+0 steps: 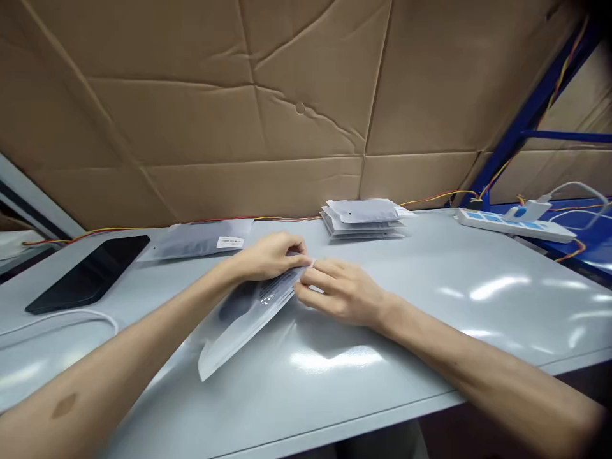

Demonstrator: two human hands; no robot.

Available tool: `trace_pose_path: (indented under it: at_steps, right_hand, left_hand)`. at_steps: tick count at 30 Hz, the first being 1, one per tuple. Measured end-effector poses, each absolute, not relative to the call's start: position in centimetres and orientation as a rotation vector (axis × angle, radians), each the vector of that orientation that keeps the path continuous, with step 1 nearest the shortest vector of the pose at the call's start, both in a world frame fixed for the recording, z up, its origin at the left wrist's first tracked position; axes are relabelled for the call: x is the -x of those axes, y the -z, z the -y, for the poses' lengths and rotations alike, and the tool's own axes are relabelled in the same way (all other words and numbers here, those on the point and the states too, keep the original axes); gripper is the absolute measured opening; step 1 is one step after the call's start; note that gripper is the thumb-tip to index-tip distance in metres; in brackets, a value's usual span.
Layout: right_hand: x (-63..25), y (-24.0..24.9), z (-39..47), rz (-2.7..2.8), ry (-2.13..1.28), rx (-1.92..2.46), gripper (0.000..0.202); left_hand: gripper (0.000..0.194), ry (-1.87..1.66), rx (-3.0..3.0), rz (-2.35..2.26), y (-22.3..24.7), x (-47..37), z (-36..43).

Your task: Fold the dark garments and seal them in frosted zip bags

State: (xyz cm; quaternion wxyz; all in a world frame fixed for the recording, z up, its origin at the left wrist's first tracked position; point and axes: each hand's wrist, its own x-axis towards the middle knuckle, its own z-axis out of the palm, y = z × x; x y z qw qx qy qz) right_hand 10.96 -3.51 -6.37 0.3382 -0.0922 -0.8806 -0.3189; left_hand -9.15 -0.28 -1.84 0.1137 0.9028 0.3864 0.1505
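A frosted plastic bag (258, 312) with something dark inside is held tilted over the middle of the table. My left hand (272, 256) pinches its upper edge, thumb pressed against the fingers. Close beside it on the right, my right hand (342, 290) grips the bag's top corner with curled fingers. The two hands nearly touch at that corner. The bag's lower end points toward the front left, near the tabletop.
On the grey table (411, 376), a labelled bag (198, 240) lies behind my left arm. A stack of bags (363, 218) stands at the back. A black tablet-like device (90, 273) is at the left, a white power strip (516, 225) at the right. Cardboard (306, 108) forms the back wall.
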Motion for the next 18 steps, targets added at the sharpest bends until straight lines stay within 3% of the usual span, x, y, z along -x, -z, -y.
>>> trace_pose_path:
  at_steps: [11, 18]
  right_hand:
    - [-9.8, 6.4, 4.4, 2.336, 0.687, 0.121, 0.021]
    - [-12.8, 5.6, 2.2, 2.2, 0.348, 0.495, 0.012]
  left_hand:
    - [0.035, -0.819, -2.517, -1.275, 4.0, 8.7, -0.4]
    - [0.033, -0.799, -2.208, -1.306, 3.6, 9.1, 0.3]
